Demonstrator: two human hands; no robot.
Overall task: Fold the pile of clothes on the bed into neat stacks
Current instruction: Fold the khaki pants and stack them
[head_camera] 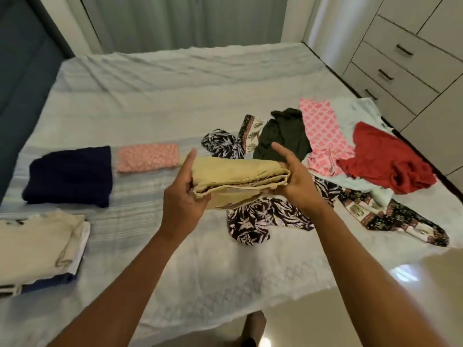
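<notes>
Across most of the view, a bed (175,91) with a pale, wrinkled cover carries all the clothes. Beside its right edge stands a light wardrobe with drawers (400,61).

On the right part of the bed lies the unfolded pile (333,151), loosely spread. Within it a red garment (385,159) sits on top of a pale blue one (350,113). A pink patterned garment (323,131) lies just left of those, and a dark green garment (283,131) lies beside the pink one. Nearer the person, a black-and-white leaf-print garment (258,219) and an elephant-print garment (390,216) trail toward the near edge.

On the left part, well apart from the pile, are the folded pieces. A cream stack (37,249) sits at the near left over some white and blue layers. A folded navy garment (70,176) lies beyond it, and a small folded pink piece (147,157) lies just right of the navy one.

Held above the middle of the bed, between the pile and the folded pieces, is a folded tan garment (238,176), several layers thick. The left hand (183,201) grips its left end and the right hand (298,179) grips its right end. On both hands the fingers curl under the cloth, mostly hidden, while the thumbs stand up above it.
</notes>
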